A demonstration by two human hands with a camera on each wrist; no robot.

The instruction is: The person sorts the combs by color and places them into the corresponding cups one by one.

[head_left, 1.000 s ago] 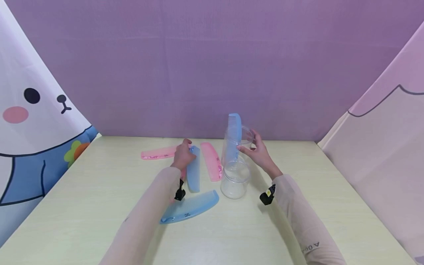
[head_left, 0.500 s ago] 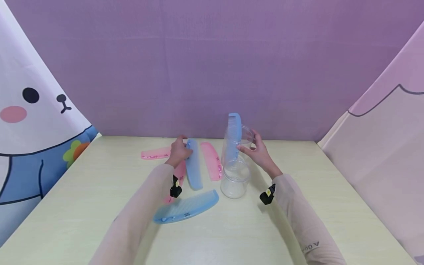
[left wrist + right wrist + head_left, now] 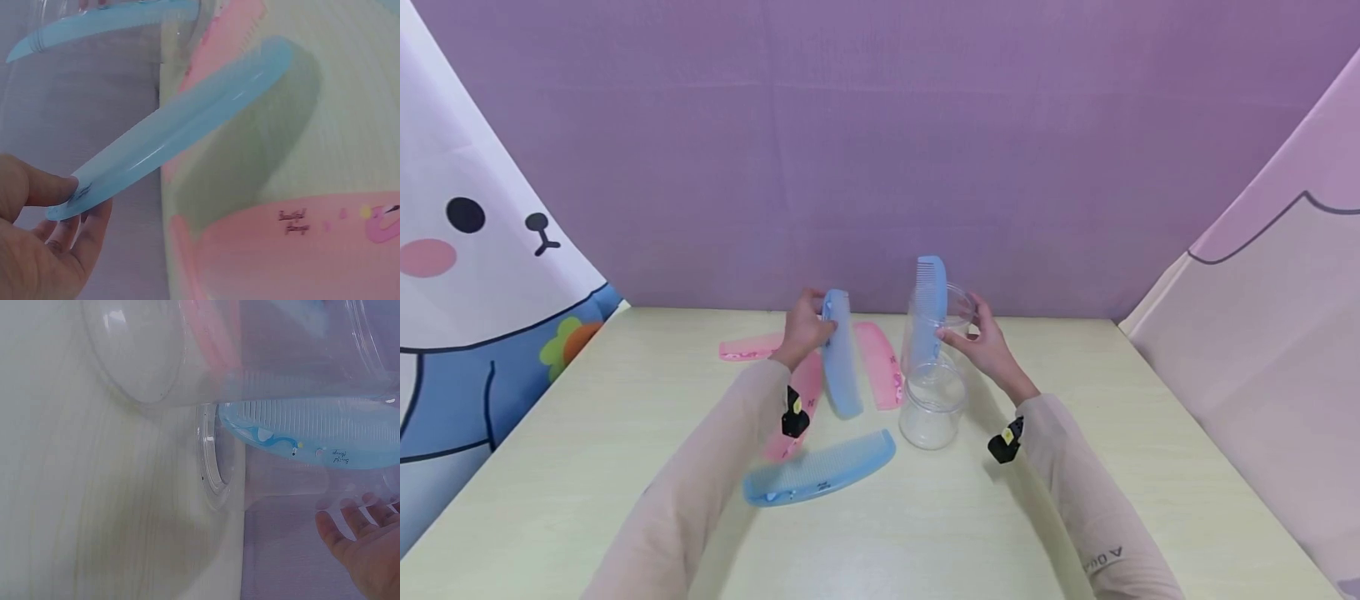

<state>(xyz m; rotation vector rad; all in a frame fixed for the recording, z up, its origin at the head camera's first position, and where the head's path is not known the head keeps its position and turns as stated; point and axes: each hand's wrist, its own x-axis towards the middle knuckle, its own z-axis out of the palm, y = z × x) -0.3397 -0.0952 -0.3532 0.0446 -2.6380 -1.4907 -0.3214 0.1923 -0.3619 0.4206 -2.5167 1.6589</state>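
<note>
head view showed the left hand (image 3: 803, 327) pinching a blue comb (image 3: 841, 354) by its end, above the tabletop's (image 3: 625, 467) far edge. the right hand (image 3: 983, 343) curled round the tall clear jar (image 3: 934, 333), another comb upright inside. the thin pinch could have let the comb slip.

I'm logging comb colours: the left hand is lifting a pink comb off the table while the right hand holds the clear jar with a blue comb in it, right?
Not quite. The comb that the left hand pinches is blue, not pink; the head and left wrist views show it. The right hand does hold the clear jar with a blue comb inside.
</note>
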